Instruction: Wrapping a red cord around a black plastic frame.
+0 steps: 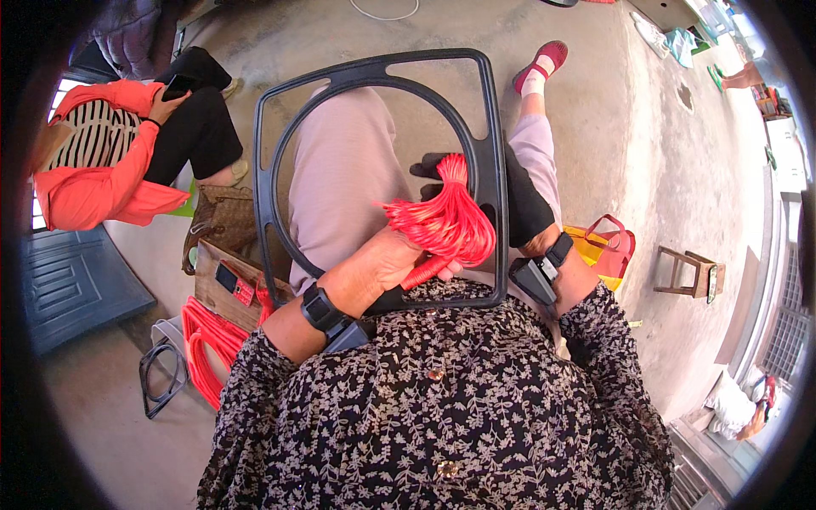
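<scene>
A black plastic frame (374,72), square outside with a round ring inside, stands tilted on my lap. My left hand (382,263) rests at the frame's lower bar, closed around the lower end of a looped bundle of red cord (446,225). My right hand (523,204), in a black glove, reaches in from behind the frame's right bar. Its fingertips pinch the bundle's top end inside the ring. Both wrists wear a black band with a small device.
A seated person in an orange jacket (93,187) holds a phone at the left. Beside my left leg are a brown bag (223,217), a wooden box (223,293), red cord coils (208,348) and another black frame (161,378). A yellow-red bag (608,246) and a wooden stool (687,272) stand right.
</scene>
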`<state>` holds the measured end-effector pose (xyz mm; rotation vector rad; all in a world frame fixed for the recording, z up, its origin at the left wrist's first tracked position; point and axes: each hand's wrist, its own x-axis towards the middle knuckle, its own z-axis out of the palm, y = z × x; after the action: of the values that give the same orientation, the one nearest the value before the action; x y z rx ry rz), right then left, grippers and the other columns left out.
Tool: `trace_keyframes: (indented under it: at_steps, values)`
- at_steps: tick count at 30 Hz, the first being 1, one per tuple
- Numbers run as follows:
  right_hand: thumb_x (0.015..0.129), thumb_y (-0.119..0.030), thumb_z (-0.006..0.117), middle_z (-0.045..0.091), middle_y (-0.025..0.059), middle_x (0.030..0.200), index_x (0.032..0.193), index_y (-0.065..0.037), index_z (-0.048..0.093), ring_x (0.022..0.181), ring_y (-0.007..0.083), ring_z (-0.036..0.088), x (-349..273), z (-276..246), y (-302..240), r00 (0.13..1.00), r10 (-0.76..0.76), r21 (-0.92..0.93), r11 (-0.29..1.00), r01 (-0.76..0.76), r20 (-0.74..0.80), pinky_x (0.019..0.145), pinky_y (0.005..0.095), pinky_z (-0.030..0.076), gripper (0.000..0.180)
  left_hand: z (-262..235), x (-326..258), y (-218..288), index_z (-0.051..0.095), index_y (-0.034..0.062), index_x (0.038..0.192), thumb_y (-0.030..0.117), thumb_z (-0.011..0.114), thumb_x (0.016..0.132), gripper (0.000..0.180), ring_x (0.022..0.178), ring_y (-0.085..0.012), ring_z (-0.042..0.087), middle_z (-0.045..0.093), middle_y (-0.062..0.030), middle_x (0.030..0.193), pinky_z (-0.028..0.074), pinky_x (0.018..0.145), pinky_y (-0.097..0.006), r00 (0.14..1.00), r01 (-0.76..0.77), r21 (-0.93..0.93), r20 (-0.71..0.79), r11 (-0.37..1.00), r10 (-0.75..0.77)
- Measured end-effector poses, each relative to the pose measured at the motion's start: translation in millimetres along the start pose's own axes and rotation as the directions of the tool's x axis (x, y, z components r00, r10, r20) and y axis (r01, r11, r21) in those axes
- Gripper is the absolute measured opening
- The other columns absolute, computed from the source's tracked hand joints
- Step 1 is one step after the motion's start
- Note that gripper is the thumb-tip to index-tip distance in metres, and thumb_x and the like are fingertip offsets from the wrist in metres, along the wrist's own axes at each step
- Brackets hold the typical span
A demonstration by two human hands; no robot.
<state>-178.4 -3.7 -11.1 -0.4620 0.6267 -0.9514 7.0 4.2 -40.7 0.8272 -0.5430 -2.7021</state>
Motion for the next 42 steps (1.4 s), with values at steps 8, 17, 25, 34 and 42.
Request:
trace_keyframes:
  at_steps: [8, 17, 25, 34, 42]
  values:
    - [0.091, -0.040, 0.047, 0.051, 0.0170, 0.120, 0.133, -0.004, 0.033, 0.103, 0.0285, 0.055, -6.0, 6.2, 2.1, 0.990, 0.018, 0.311, 0.948, -0.061, 0.139, 0.090, 0.0380, 0.045, 0.057, 0.3, -2.9, 1.9, 0.057, -0.0003, 0.095, 0.011, 0.055, 0.087, 0.014, 0.062, -0.0168, 0.061, 0.062, -0.0101, 0.079, 0.052, 0.056, -0.028, 0.991, -0.120, 0.049, -0.061, 0.992, 0.123]
    - [0.082, -0.013, 0.063, 0.061, 0.0044, 0.099, 0.113, 0.001, 0.052, 0.086, 0.0093, 0.056, -50.6, 6.0, 36.8, 0.957, 0.093, -0.215, 0.964, -0.155, -0.276, 0.077, 0.0239, 0.047, 0.035, -1.9, -5.3, 3.3, 0.056, 0.0026, 0.086, 0.010, 0.056, 0.086, 0.007, 0.068, -0.0116, 0.059, 0.060, -0.0046, 0.081, 0.054, 0.063, -0.031, 0.960, -0.150, 0.128, -0.220, 0.980, 0.176]
    - [0.087, -0.014, 0.054, 0.060, 0.0096, 0.105, 0.116, 0.001, 0.050, 0.091, 0.0140, 0.058, -52.0, 11.4, 40.8, 0.976, 0.073, 0.047, 0.997, -0.065, -0.205, 0.083, 0.0256, 0.046, 0.032, -1.0, -7.2, 4.9, 0.058, 0.0024, 0.086, 0.015, 0.058, 0.087, 0.013, 0.061, -0.0109, 0.057, 0.059, -0.0037, 0.074, 0.053, 0.057, -0.028, 0.969, -0.123, 0.124, -0.201, 0.985, 0.146]
    - [0.095, -0.036, 0.038, 0.054, 0.0106, 0.106, 0.123, 0.002, 0.040, 0.098, 0.0206, 0.052, -65.0, -85.1, 48.3, 0.942, -0.287, 0.397, 0.855, 0.334, -0.176, 0.094, 0.0334, 0.040, 0.047, 2.8, -8.1, 9.3, 0.057, 0.0010, 0.088, 0.018, 0.057, 0.087, 0.017, 0.063, -0.0140, 0.060, 0.061, -0.0070, 0.077, 0.052, 0.059, -0.026, 0.957, -0.157, 0.128, -0.227, 0.979, 0.183]
    - [0.083, -0.029, 0.059, 0.061, 0.0104, 0.104, 0.115, -0.003, 0.053, 0.102, 0.0228, 0.056, -79.2, -27.6, 31.8, 0.969, -0.034, -0.703, 0.694, -0.155, -0.246, 0.088, 0.0322, 0.043, 0.042, 0.2, -9.1, 11.2, 0.057, 0.0008, 0.090, 0.018, 0.057, 0.088, 0.017, 0.064, -0.0163, 0.062, 0.062, -0.0093, 0.078, 0.053, 0.056, -0.027, 0.973, -0.158, 0.065, -0.160, 0.985, 0.167]
